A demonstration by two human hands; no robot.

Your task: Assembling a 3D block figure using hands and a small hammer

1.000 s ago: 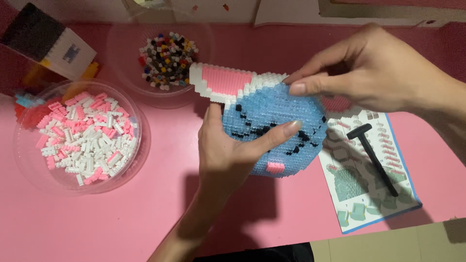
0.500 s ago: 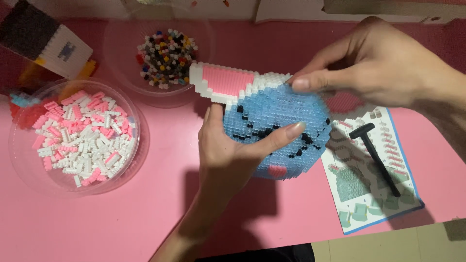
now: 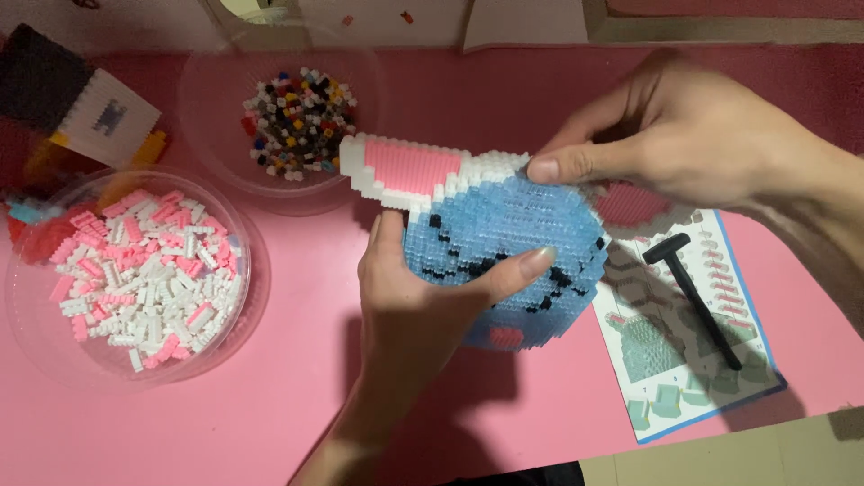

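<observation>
Head view, looking down on a pink bench (image 3: 180,432).

Left hand (image 3: 423,297): comes up from 6 o'clock and cups the blue block figure (image 3: 513,234) from below and behind. Thumb lies across the figure's face, index finger runs up its left edge. Fingers wrapped about halfway round; firm hold.

Right hand (image 3: 684,135): enters from 3 o'clock. Thumb pressed flat on the figure's upper right edge, remaining fingers curled behind the top. Whether a loose brick is pinched under the fingers cannot be told; that spot is hidden.

Blue block figure: roughly round, built of tiny translucent blue bricks, black bricks marking a face, small pink patch near its lower edge. A white ear with pink centre (image 3: 400,171) projects toward 10 o'clock. A second pink patch shows behind the right hand, probably the other ear. The figure sits at frame centre, between both hands; whether it rests on the bench or is held just above it is unclear.

Surroundings:
- Clear bowl of pink and white bricks (image 3: 135,279) at 9 o'clock, on the bench.
- Clear bowl of mixed dark and coloured bricks (image 3: 297,117) at 11 o'clock.
- Printed instruction sheet (image 3: 693,369) at 4 o'clock, black T-shaped tool (image 3: 693,292) lying on it.
- Black and white block piece (image 3: 76,99) at 10 o'clock, far corner.
</observation>
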